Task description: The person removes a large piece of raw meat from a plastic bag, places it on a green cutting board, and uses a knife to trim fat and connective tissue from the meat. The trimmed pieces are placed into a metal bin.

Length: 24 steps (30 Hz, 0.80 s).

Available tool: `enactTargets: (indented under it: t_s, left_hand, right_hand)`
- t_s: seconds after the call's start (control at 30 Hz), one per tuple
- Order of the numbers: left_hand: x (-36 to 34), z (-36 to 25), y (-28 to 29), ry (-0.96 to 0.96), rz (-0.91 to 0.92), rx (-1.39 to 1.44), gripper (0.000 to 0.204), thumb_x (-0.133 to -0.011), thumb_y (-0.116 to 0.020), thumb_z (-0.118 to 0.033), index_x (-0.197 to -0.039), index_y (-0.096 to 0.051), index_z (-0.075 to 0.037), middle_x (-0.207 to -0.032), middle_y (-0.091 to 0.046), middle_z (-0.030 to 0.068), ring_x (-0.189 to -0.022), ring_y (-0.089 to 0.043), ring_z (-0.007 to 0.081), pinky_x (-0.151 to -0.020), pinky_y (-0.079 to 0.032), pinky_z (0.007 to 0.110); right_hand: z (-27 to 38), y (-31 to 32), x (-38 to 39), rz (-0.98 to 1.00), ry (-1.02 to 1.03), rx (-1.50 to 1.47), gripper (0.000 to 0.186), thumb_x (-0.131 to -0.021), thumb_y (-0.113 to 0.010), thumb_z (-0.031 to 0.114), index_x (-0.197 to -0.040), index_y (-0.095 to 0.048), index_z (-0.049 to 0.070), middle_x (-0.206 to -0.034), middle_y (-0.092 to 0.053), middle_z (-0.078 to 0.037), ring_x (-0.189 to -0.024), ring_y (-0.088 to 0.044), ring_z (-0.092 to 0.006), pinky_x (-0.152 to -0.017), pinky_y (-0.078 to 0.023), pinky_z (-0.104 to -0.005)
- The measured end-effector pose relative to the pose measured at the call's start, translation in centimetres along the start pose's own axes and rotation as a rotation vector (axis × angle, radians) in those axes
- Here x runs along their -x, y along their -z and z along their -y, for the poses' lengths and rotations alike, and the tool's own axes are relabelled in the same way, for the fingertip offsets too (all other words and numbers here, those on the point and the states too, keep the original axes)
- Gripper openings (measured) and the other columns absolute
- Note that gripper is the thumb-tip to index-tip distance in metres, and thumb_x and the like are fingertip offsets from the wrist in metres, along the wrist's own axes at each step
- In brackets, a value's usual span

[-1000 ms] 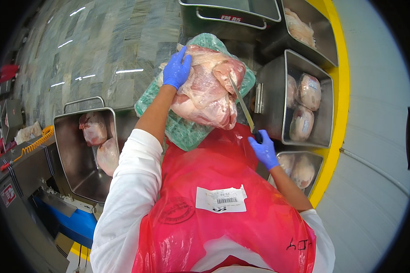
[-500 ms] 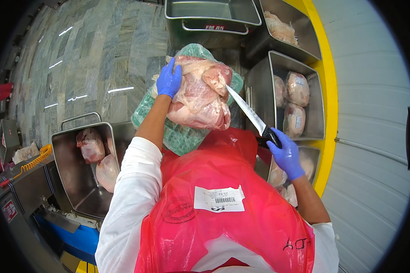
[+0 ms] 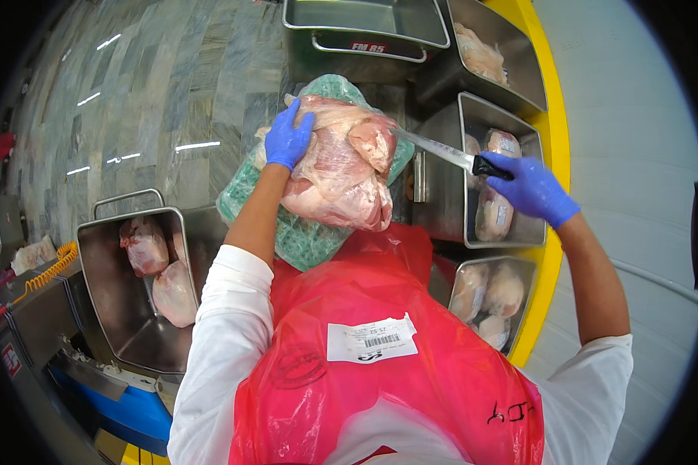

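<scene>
A large chunk of pale pink raw meat in clear plastic wrap (image 3: 326,167) rests on a green, plastic-covered support (image 3: 318,244). On the meat's upper left side lies my left hand (image 3: 288,141) in a blue glove, its fingers stretched out over the wrap. My right hand (image 3: 533,186), also gloved in blue, is closed round the black handle of a long-bladed knife (image 3: 442,151). The blade points left, and its tip is by the right edge of the meat; whether it touches cannot be made out.
Steel tubs with packed meat stand on the right, one (image 3: 465,201) close beside the knife. Another steel tub (image 3: 136,329) with meat pieces is at the left. A handled tub (image 3: 364,50) stands beyond the meat. A yellow edge (image 3: 558,139) runs along the white wall.
My right hand has moved up and to the right with the knife. The blade now lies flatter, its tip slightly higher. My left hand stays on the meat.
</scene>
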<state>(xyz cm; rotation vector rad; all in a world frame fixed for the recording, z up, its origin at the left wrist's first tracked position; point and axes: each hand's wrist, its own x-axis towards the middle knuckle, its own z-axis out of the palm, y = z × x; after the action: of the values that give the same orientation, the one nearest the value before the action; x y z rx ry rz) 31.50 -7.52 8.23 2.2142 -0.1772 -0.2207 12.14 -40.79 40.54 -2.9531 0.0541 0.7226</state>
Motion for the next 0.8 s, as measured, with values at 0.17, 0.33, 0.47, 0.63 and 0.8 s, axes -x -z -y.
enactTargets:
  t_s: [0.17,0.33,0.47,0.63,0.8]
  left_hand:
    - [-0.4,-1.5,0.4,0.146,-0.016,-0.007,0.079,-0.09,-0.065,-0.062,-0.148,-0.053,-0.01,-0.144,-0.058,0.0233,-0.13,-0.057,0.0402,-0.11,-0.045,0.045]
    - [0.1,-0.7,-0.3,0.08,-0.04,-0.029,0.079,-0.089,-0.063,-0.063,-0.148,-0.054,-0.011,-0.14,-0.06,0.0234,-0.125,-0.061,0.0409,-0.106,-0.047,0.047]
    - [0.3,-0.3,-0.1,0.079,-0.009,0.028,0.074,-0.09,-0.069,-0.054,-0.146,-0.055,-0.007,-0.143,-0.058,0.0247,-0.13,-0.058,0.0392,-0.108,-0.046,0.043]
    - [0.0,0.5,-0.7,-0.059,-0.097,0.062,0.068,-0.09,-0.071,-0.049,-0.142,-0.058,-0.008,-0.136,-0.062,0.0221,-0.124,-0.061,0.0399,-0.105,-0.048,0.045]
    - [-0.5,1.6,-1.6,-0.098,-0.118,0.086,0.06,-0.093,-0.069,-0.043,-0.14,-0.059,-0.008,-0.136,-0.062,0.0211,-0.124,-0.06,0.039,-0.105,-0.048,0.044]
  right_hand:
    - [0.8,6.7,-5.8,0.227,0.023,-0.066,0.037,-0.091,-0.07,0.022,-0.126,-0.071,0.009,-0.109,-0.073,-0.02,-0.097,-0.069,-0.0375,-0.092,-0.054,-0.0396]
    - [1.4,8.3,-9.8,0.388,0.038,-0.05,0.037,-0.092,-0.069,0.02,-0.126,-0.071,0.008,-0.107,-0.075,-0.019,-0.092,-0.07,-0.0319,-0.093,-0.053,-0.037]
    - [0.9,8.0,-12.1,0.475,0.04,-0.083,0.039,-0.092,-0.069,0.021,-0.128,-0.069,0.006,-0.104,-0.075,-0.019,-0.09,-0.07,-0.0278,-0.091,-0.053,-0.0372]
    - [-2.0,2.7,-10.6,0.314,0.079,-0.159,0.038,-0.093,-0.069,0.02,-0.128,-0.068,0.006,-0.096,-0.073,-0.022,-0.083,-0.069,-0.0239,-0.083,-0.054,-0.0382]
    - [-3.8,-7.9,-4.3,0.096,-0.091,-0.597,0.052,-0.095,-0.07,0.02,-0.144,-0.057,0.005,-0.119,-0.071,-0.016,-0.109,-0.064,-0.0172,-0.098,-0.051,-0.0333]
